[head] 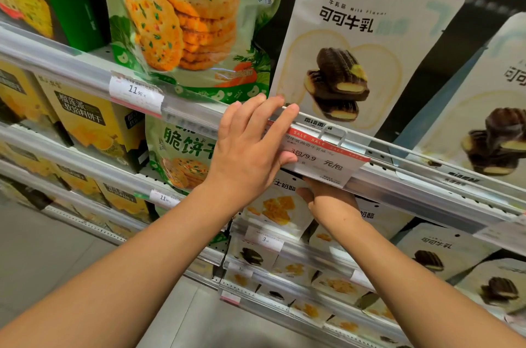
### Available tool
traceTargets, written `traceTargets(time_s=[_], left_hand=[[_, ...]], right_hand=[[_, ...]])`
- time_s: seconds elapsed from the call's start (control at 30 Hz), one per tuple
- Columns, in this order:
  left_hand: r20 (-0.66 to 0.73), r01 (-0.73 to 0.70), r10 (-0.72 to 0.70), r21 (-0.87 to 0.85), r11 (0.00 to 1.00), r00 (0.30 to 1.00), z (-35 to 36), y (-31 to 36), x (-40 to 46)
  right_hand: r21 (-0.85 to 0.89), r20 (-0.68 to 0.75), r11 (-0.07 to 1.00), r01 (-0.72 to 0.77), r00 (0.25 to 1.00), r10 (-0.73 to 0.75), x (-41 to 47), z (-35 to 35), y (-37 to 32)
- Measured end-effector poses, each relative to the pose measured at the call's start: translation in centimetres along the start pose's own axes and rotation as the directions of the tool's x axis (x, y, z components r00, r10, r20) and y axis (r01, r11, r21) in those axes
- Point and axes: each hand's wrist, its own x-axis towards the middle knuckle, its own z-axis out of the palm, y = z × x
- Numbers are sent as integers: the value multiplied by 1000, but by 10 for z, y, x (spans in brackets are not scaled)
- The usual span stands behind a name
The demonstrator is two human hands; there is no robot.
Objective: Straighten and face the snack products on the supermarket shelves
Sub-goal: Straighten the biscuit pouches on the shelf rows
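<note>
So the thing that mattered here was the white cocoa-milk pouch (361, 57) standing in the upper right of the frame; it stood tall, long axis running up and down but tipped, its top leaning off toward the right; its bottom edge sat just behind the wire rail (398, 145) at the shelf front. The left hand (250, 148) was the nearer one; it lay flat over the rail at mid-frame, fingers straight and together, fingertips (277, 100) just at the pouch's lower left corner, gripping nothing as far as I could see. So the pouch lay up and to the right of that hand; my guess was a nudge at that corner would square it up.

The right hand (327, 199) was lower, centre-right, reaching up under the sale price tag (321, 159); its fingers were hidden behind the tag, so I couldn't tell whether it was clutching anything or just touching. The green cracker bag (193, 20) stood to the pouch's left, upper middle, facing out fine; another white pouch (495, 125) leaned at the right edge, also tilted.
</note>
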Motion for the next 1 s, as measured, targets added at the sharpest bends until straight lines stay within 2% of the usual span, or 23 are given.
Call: traceTargets(time_s=[0.13,0.2,0.27,0.33,0.4,0.43,0.5,0.53,0.57,0.63,0.7,0.8,0.87,1.0], left_hand=[[13,0,1,-31,1000,1000,-1,1,0],[11,5,-4,-120,993,1000,2,1,0],[-32,22,-31,-248,969,999,5,-1,-9],[-135,7,-52,-312,950,989,10,2,-26],[-215,-37,-46,-369,929,976,15,13,-50],[-206,-54,-39,-428,902,978,19,23,-62],[-32,-18,0,-560,829,999,25,50,-78],[130,56,31,-614,787,991,28,67,-83],[305,157,67,-650,743,950,30,86,-85],[534,305,149,-664,683,832,36,127,-85],[607,310,259,-672,673,751,42,172,-81],[631,289,394,-708,645,668,47,241,-76],[613,246,470,-737,630,635,49,288,-76],[581,155,579,-770,619,572,53,371,-86]], right_hand=[[-102,17,995,3,1000,-1,-12,-1,1],[-21,-2,999,-31,1000,31,-27,-2,5],[85,-215,996,10,977,9,-52,1,12],[185,-421,980,76,907,10,-88,11,21],[304,-466,949,86,882,69,-131,25,37],[373,-465,926,59,876,132,-153,29,46],[506,-448,862,-13,850,276,-199,36,65],[572,-428,818,-62,828,363,-223,40,78],[636,-388,762,-124,802,454,-246,42,89],[722,-328,654,-228,718,613,-290,44,110],[802,-312,537,-262,583,751,-332,45,133],[899,-284,380,-218,369,885,-389,44,163],[923,-279,333,-191,262,924,-425,41,185],[922,-329,352,-161,157,931,-496,31,234]])
